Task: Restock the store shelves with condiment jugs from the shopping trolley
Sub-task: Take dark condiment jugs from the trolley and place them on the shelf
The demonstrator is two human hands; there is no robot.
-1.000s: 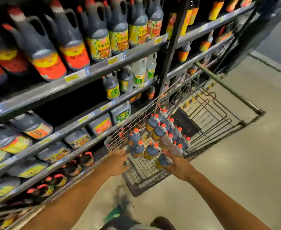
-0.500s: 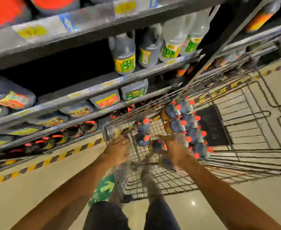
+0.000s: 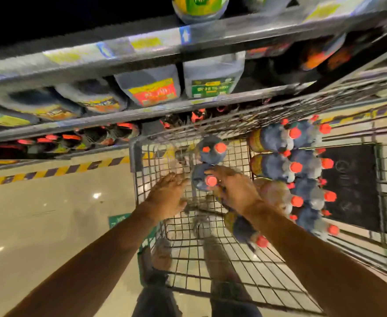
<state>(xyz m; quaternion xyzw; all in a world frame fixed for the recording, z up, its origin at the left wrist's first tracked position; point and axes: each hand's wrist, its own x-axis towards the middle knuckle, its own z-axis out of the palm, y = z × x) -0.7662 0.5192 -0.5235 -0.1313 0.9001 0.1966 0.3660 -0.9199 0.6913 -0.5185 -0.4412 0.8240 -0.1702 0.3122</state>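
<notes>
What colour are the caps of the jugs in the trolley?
Red-orange caps on dark jugs in the trolley; the head view shows it.

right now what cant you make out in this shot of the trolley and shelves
Head view only:
- Shelf jug labels: print blurred by motion.
- Right hand grip on the jug: fingers reach it, hold unclear.
- Jug under the right forearm: mostly covered.
- Top-shelf jug: cut off by the top edge.

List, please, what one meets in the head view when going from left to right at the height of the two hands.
Bare floor → trolley's left wire wall → left hand → red-capped jug under the right hand's fingers → right hand → cluster of red-capped jugs → dark panel in the trolley.
</notes>
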